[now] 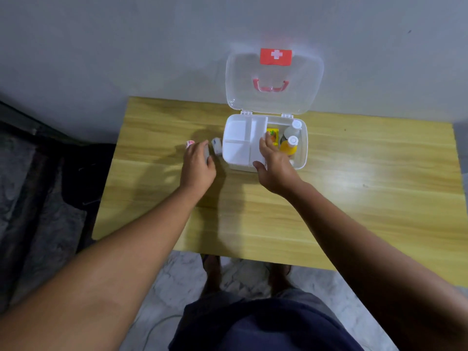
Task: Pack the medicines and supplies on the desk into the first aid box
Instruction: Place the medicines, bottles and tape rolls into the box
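Note:
A white first aid box stands open on the wooden desk, its clear lid leaning back against the wall. A white divided tray sits over the box's left part. Inside on the right are a yellow packet, a clear bottle and an orange bottle. My right hand grips the tray's right edge, fingers over the rim. My left hand closes on a small grey item just left of the box. A small white container and a pink-patterned roll lie beside it.
The desk backs against a grey wall. To the left of the desk lies dark fabric on the floor. My feet and dark shorts show below the desk's near edge, on a marbled floor.

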